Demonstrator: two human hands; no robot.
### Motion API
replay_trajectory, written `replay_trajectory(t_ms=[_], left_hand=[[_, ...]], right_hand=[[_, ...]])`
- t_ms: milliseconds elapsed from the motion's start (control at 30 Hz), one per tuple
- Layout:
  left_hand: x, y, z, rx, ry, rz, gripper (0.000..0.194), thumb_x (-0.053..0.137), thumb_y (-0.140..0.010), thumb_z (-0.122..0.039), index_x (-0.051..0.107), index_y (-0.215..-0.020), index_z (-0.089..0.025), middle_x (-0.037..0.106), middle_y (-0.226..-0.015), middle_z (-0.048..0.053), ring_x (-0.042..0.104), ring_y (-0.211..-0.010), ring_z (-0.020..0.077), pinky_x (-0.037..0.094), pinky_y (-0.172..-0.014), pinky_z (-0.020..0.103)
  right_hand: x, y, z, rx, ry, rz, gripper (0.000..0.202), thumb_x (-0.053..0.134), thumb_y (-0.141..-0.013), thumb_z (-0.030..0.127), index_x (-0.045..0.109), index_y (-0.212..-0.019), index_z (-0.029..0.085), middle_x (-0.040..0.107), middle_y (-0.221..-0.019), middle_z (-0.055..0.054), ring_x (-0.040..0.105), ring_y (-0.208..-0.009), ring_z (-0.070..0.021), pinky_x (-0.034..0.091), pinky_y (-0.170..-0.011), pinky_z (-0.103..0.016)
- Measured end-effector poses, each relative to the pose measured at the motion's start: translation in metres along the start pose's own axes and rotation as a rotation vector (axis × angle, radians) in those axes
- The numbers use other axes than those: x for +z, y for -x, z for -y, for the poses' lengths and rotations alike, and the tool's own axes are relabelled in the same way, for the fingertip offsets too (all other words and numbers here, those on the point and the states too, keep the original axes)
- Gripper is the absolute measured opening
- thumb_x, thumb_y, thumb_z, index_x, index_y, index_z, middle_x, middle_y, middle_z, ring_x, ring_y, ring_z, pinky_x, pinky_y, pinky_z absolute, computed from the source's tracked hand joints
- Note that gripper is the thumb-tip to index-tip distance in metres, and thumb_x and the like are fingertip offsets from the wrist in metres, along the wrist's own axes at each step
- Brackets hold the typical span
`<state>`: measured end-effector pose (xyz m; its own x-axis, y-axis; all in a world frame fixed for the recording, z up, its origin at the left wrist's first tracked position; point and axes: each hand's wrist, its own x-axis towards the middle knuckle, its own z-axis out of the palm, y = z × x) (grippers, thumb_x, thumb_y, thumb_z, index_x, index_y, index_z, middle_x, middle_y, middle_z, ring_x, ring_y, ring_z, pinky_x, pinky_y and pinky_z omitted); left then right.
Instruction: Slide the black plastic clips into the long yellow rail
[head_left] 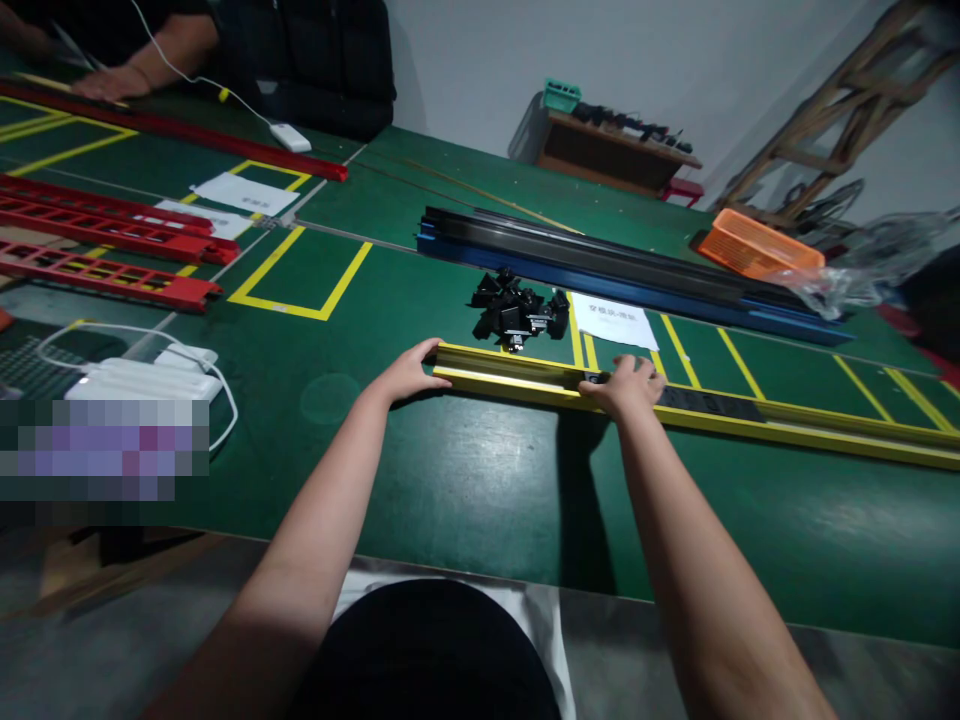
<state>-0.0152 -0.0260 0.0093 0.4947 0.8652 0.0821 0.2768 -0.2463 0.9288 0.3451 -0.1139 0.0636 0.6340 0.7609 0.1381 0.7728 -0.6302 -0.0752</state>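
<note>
A long yellow metal channel (517, 378) lies across the green table in front of me, its open side up. My left hand (411, 375) grips its left end, thumb in front and fingers behind. Over the channel farther right, my right hand (626, 385) has its fingers bent down at a black piece (594, 378) inside the groove; how firmly it holds that piece is hidden. More black pieces (709, 402) sit in the channel to the right of this hand. Just behind the channel lies a heap of small black parts (517, 308).
Blue and black rails (600, 262) lie behind, near an orange basket (761, 245) with clear plastic. A printed sheet (613, 320) rests by yellow tape outlines. Red rails (112, 270) and a white power strip (142, 380) are at left. Another person's hand (112, 82) touches the far table.
</note>
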Motion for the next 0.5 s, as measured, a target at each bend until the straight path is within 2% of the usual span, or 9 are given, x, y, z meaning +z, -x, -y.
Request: replay_trajectory(t_ms=[100,200,333,433,500], left_hand=[[0.000,0.000,0.000,0.000,0.004,0.001,0.086,0.077,-0.052,-0.033,0.041,-0.130,-0.019,0.050,-0.130,0.013,0.048,-0.121,0.0267,0.033,-0.106,0.044],[-0.001,0.000,-0.003,0.004,-0.010,0.001,0.085,0.077,-0.053,-0.034,0.042,-0.128,-0.019,0.050,-0.130,0.013,0.048,-0.120,0.0261,0.035,-0.105,0.043],[-0.002,-0.001,-0.007,-0.001,-0.040,0.000,0.081,0.077,-0.052,-0.034,0.045,-0.125,-0.019,0.052,-0.127,0.012,0.050,-0.118,0.0260,0.036,-0.104,0.043],[-0.002,0.000,-0.008,-0.008,-0.056,-0.015,0.081,0.077,-0.051,-0.034,0.046,-0.123,-0.020,0.053,-0.125,0.011,0.051,-0.117,0.0262,0.036,-0.104,0.044],[-0.002,0.000,-0.008,-0.004,-0.047,-0.029,0.080,0.078,-0.050,-0.034,0.048,-0.122,-0.020,0.053,-0.126,0.011,0.050,-0.118,0.0268,0.034,-0.105,0.044]], right_hand=[[-0.001,-0.014,-0.025,0.067,0.013,0.039,0.087,0.065,-0.050,0.068,0.048,-0.120,0.018,0.035,-0.133,-0.020,0.032,-0.119,-0.0403,0.027,-0.095,-0.050],[-0.004,-0.024,-0.025,0.005,-0.064,0.075,0.080,0.059,-0.059,0.070,0.050,-0.119,0.018,0.042,-0.128,-0.020,0.035,-0.120,-0.0372,0.027,-0.096,-0.048],[-0.002,-0.037,0.009,-0.165,-0.290,0.048,0.055,0.045,-0.076,0.061,0.055,-0.112,0.020,0.055,-0.117,-0.013,0.043,-0.116,-0.0263,0.024,-0.100,-0.042],[0.007,-0.048,0.041,-0.231,-0.381,0.106,0.046,0.047,-0.079,0.049,0.054,-0.113,0.019,0.060,-0.113,-0.010,0.051,-0.108,-0.0219,0.025,-0.099,-0.040],[0.016,-0.058,0.056,-0.189,-0.387,0.138,0.047,0.049,-0.078,0.045,0.051,-0.117,0.018,0.061,-0.111,-0.010,0.052,-0.107,-0.0221,0.026,-0.098,-0.040]])
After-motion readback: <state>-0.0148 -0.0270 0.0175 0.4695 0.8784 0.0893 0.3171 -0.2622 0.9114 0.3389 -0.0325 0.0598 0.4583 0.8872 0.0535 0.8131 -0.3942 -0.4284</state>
